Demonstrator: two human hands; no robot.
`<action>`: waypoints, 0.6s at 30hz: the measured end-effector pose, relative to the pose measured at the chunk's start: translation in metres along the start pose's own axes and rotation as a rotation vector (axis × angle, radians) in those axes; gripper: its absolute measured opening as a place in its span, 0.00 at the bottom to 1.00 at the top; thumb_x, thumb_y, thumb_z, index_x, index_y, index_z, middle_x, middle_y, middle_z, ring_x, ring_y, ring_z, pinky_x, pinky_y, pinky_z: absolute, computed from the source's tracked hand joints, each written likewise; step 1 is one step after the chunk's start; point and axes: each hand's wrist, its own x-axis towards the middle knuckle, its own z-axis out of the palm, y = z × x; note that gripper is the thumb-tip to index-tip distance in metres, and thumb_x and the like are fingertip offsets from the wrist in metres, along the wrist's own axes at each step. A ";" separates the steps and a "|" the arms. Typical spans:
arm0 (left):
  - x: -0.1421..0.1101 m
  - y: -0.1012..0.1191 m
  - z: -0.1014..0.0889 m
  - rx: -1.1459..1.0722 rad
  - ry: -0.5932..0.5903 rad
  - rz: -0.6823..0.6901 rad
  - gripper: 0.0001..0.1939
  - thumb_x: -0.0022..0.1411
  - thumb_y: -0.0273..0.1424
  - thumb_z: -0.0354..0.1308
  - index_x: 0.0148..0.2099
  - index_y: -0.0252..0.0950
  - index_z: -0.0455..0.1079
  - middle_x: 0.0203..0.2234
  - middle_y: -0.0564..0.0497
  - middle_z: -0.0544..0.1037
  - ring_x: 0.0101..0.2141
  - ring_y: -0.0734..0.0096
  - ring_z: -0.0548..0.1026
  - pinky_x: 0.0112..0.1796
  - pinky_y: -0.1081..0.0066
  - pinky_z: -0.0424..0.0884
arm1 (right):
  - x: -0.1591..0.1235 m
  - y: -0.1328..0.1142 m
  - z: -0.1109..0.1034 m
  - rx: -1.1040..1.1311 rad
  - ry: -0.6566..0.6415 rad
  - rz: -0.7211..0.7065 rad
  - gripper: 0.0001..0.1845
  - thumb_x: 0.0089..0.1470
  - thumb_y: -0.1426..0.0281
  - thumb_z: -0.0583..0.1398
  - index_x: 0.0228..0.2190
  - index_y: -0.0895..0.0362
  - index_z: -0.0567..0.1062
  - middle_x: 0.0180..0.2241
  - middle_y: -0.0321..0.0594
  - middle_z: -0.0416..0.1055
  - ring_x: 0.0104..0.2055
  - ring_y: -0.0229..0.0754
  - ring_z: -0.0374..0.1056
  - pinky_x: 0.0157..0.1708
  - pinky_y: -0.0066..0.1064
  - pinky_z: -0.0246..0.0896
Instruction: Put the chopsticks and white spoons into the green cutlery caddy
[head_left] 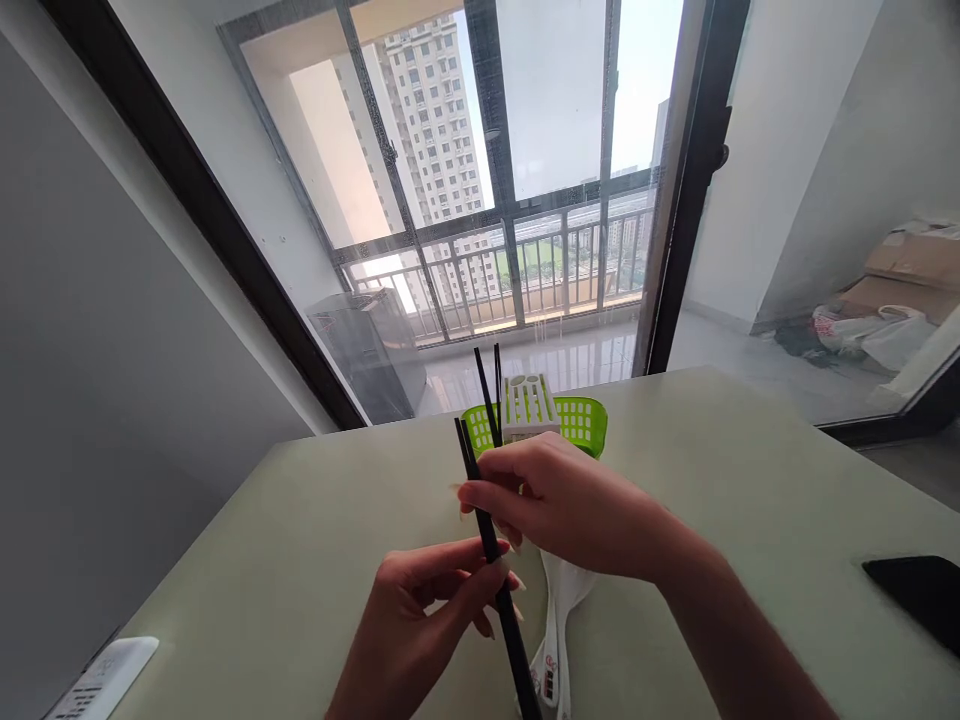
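Observation:
Black chopsticks [512,640] slant up through the middle of the view, their thin ends at the top. My left hand [435,610] pinches them around the middle. Higher up, my right hand [551,495] closes its thumb and fingers on the same chopsticks. Below my right hand lie white spoons [556,620] with red and black print on their handles, partly hidden by it. Just beyond the hands stands a green plastic basket [583,418]. A white slotted holder [529,404] and more black chopsticks [486,390] rise from the basket's area.
All this is on a pale green table [360,490]. A dark phone-like object [919,600] lies at the right, and a white object with dark markings [105,680] at the lower left. Behind the table is a glass door, with a balcony railing [540,265] and cardboard boxes [907,270] beyond.

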 end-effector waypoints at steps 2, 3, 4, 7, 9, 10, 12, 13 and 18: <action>0.000 0.000 0.000 0.002 0.002 0.000 0.20 0.62 0.45 0.69 0.50 0.39 0.84 0.30 0.47 0.86 0.29 0.66 0.81 0.30 0.73 0.78 | 0.000 0.000 0.000 0.000 -0.002 -0.006 0.24 0.66 0.62 0.59 0.19 0.56 0.68 0.20 0.31 0.71 0.23 0.32 0.62 0.25 0.27 0.52; 0.000 0.000 0.000 0.002 0.002 0.001 0.20 0.62 0.45 0.69 0.50 0.39 0.84 0.30 0.47 0.86 0.29 0.65 0.81 0.30 0.72 0.78 | 0.000 0.000 -0.001 0.003 -0.004 -0.010 0.24 0.66 0.62 0.59 0.19 0.56 0.68 0.20 0.31 0.71 0.23 0.32 0.63 0.25 0.27 0.52; 0.000 0.000 0.000 0.001 0.005 -0.001 0.20 0.62 0.45 0.69 0.50 0.39 0.84 0.30 0.47 0.86 0.29 0.65 0.81 0.30 0.72 0.78 | 0.000 0.000 -0.001 0.006 -0.005 -0.012 0.24 0.66 0.62 0.59 0.20 0.56 0.68 0.20 0.31 0.71 0.24 0.32 0.63 0.25 0.27 0.52; -0.001 0.001 0.000 0.006 0.007 -0.016 0.21 0.62 0.46 0.68 0.50 0.38 0.84 0.29 0.46 0.86 0.29 0.63 0.81 0.31 0.70 0.79 | 0.000 0.000 -0.001 0.017 -0.006 -0.014 0.23 0.66 0.62 0.59 0.20 0.56 0.69 0.21 0.31 0.71 0.24 0.32 0.63 0.25 0.27 0.52; -0.002 0.001 -0.002 0.017 0.007 -0.028 0.20 0.62 0.46 0.69 0.50 0.39 0.85 0.30 0.47 0.86 0.29 0.64 0.81 0.31 0.70 0.79 | -0.001 -0.001 0.000 0.026 -0.004 -0.014 0.22 0.66 0.63 0.59 0.21 0.56 0.69 0.21 0.32 0.71 0.24 0.32 0.64 0.25 0.27 0.52; -0.002 0.001 -0.002 0.022 0.010 -0.029 0.20 0.61 0.46 0.69 0.49 0.39 0.85 0.30 0.47 0.86 0.29 0.64 0.81 0.31 0.70 0.79 | -0.001 -0.002 0.000 0.029 -0.001 -0.015 0.22 0.66 0.63 0.59 0.21 0.56 0.70 0.21 0.32 0.71 0.24 0.32 0.64 0.25 0.27 0.52; -0.001 0.001 -0.003 0.032 0.018 -0.025 0.20 0.61 0.46 0.69 0.48 0.39 0.85 0.30 0.47 0.86 0.29 0.64 0.81 0.31 0.70 0.79 | -0.001 -0.002 0.000 0.025 0.006 -0.017 0.21 0.66 0.63 0.59 0.22 0.56 0.70 0.21 0.32 0.71 0.24 0.32 0.64 0.25 0.27 0.52; -0.001 0.001 -0.003 0.036 0.022 -0.022 0.20 0.60 0.47 0.70 0.48 0.40 0.85 0.30 0.47 0.86 0.29 0.65 0.80 0.30 0.71 0.79 | -0.001 -0.002 0.001 0.019 0.010 -0.017 0.21 0.66 0.63 0.59 0.21 0.56 0.70 0.21 0.32 0.71 0.24 0.32 0.63 0.25 0.27 0.52; -0.002 0.000 0.000 0.044 0.026 -0.013 0.19 0.60 0.46 0.70 0.47 0.40 0.86 0.30 0.48 0.86 0.28 0.66 0.80 0.30 0.72 0.78 | -0.001 -0.002 0.001 -0.001 0.014 -0.027 0.21 0.66 0.63 0.59 0.21 0.56 0.69 0.21 0.30 0.70 0.23 0.32 0.61 0.25 0.27 0.51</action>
